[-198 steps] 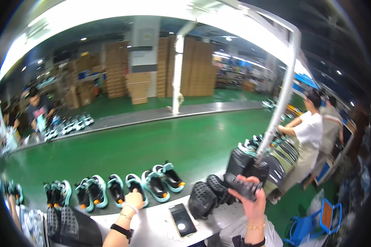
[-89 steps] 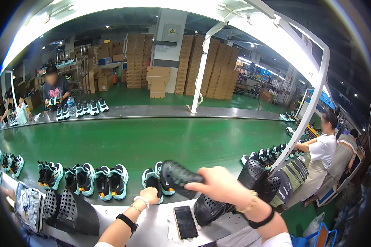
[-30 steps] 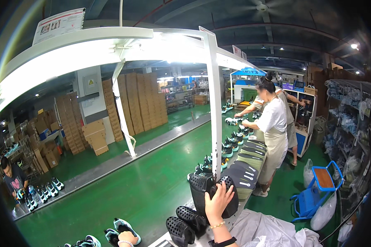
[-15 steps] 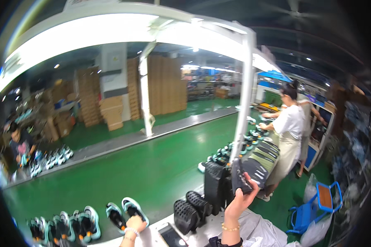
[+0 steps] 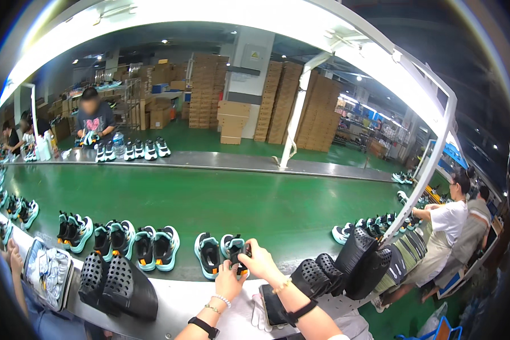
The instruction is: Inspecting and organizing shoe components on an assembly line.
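Observation:
A black and mint-green sneaker stands on the green belt, one of a pair. My left hand is closed at its near end, fingers against the shoe. My right hand comes in from the right and pinches a small black piece at the shoe's opening. Its exact kind is hidden by my fingers. Left of it, touching neither hand, is the other sneaker of the pair, with an orange tab at its near end.
More sneaker pairs line the belt to the left. Black perforated forms stand on the white ledge, with similar forms at right. A flat dark device lies by my right forearm. Co-workers stand right and across the belt.
The view has turned left. My right hand, earlier raised beside the black forms with a black piece, has come down to the sneaker. My left hand stays at the pair.

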